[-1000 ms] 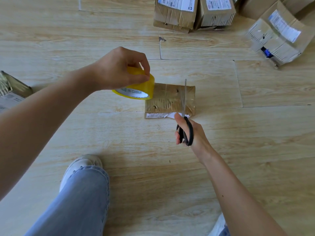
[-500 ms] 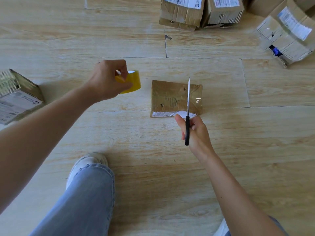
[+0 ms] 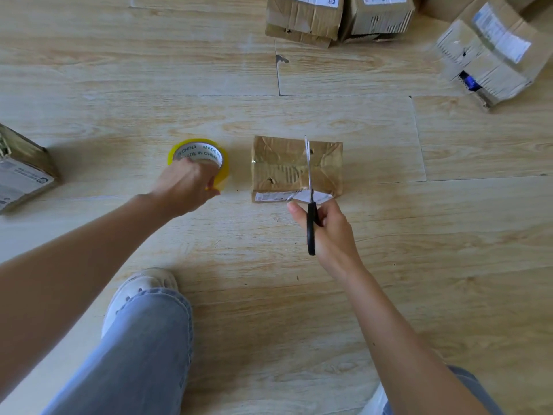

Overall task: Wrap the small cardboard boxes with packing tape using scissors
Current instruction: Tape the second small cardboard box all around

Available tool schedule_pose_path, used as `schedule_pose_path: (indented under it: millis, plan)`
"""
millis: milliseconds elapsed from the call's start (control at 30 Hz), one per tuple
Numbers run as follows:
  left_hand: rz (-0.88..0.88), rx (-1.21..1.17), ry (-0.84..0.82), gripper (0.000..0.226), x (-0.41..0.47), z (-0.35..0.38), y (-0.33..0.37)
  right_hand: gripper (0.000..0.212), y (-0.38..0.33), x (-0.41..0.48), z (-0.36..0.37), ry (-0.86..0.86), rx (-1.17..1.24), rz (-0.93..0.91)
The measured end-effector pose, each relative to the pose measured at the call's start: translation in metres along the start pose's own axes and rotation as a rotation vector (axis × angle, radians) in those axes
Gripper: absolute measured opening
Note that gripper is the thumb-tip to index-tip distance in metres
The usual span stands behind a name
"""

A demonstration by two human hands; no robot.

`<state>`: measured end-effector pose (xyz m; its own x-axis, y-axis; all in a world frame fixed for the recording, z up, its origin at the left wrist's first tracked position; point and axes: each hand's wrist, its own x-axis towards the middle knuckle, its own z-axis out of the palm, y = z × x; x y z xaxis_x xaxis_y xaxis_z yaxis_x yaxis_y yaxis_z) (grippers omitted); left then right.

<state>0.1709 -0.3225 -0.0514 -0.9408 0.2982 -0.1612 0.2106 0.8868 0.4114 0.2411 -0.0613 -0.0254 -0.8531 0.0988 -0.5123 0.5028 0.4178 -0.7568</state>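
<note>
Head view: left hand (image 3: 184, 187) grips the tape roll (image 3: 197, 151) beside the box (image 3: 281, 163); right hand (image 3: 329, 232), nearer, clamps closed scissors (image 3: 311, 229) pointing straight across its short side.
</note>
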Motion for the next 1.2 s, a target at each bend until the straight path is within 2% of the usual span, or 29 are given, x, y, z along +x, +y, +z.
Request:
schedule_pose_path:
  millis: [133, 300, 500, 600, 700, 767, 967, 1133, 1200]
  plan:
    - [0.066, 0.021, 0.004, 0.039, 0.000, -0.002, 0.000, 0.055, 0.004, 0.002, 0.004, 0.008, -0.081, -0.022]
    - [0.073, 0.010, 0.098, 0.034, -0.003, 0.001, 0.001, 0.051, 0.010, -0.009, 0.014, 0.043, -0.315, -0.192]
    - [0.152, 0.038, 0.103, 0.027, 0.003, 0.000, 0.006, 0.052, 0.029, -0.026, 0.022, -0.048, -0.582, -0.370]
    - [0.136, 0.012, 0.086, 0.025, 0.004, 0.002, 0.005, 0.052, 0.041, -0.029, 0.027, -0.061, -0.641, -0.375]
    - [0.034, 0.003, 0.037, 0.043, -0.001, 0.007, -0.001, 0.049, 0.053, -0.030, 0.031, -0.031, -0.661, -0.350]
    - [0.019, -0.010, 0.025, 0.046, -0.006, 0.009, -0.005, 0.047, 0.061, -0.027, 0.032, -0.031, -0.686, -0.327]
    - [0.049, -0.084, 0.039, 0.046, -0.011, 0.012, -0.006, 0.047, 0.070, -0.021, 0.038, -0.113, -0.853, -0.265]
    - [-0.008, -0.069, -0.014, 0.032, -0.007, 0.014, -0.001, 0.048, 0.063, -0.022, 0.037, -0.110, -0.783, -0.310]
    - [-0.040, -0.107, 0.063, 0.030, -0.006, 0.014, 0.009, 0.042, 0.056, -0.024, 0.033, -0.119, -0.779, -0.369]
